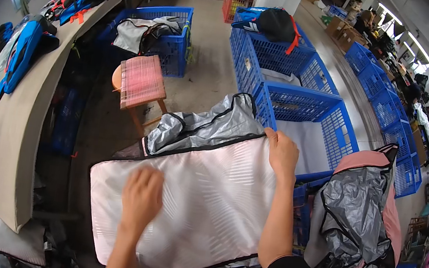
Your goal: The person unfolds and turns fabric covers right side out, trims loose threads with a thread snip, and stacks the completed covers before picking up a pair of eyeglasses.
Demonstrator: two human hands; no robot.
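Observation:
A pale pink fabric bag (210, 200) with black-bound edges lies spread in front of me, its striped pattern facing up. Silver lining (221, 124) bunches along the bag's far edge. My right hand (283, 151) grips the bag's far right corner, thumb on top of the black binding. Over the left part of the pink face is my left hand (143, 192), slightly blurred, with its fingers curled in; whatever may be in them is hidden. To the right, another pink and silver bag piece (359, 205) hangs in folds.
Blue plastic crates (314, 96) stand just ahead, one with a blue and black bag (270, 23) on top. A stool with a pink woven seat (143, 82) and another crate (174, 53) are front left. A long table (33, 123) runs along the left. People work farther back.

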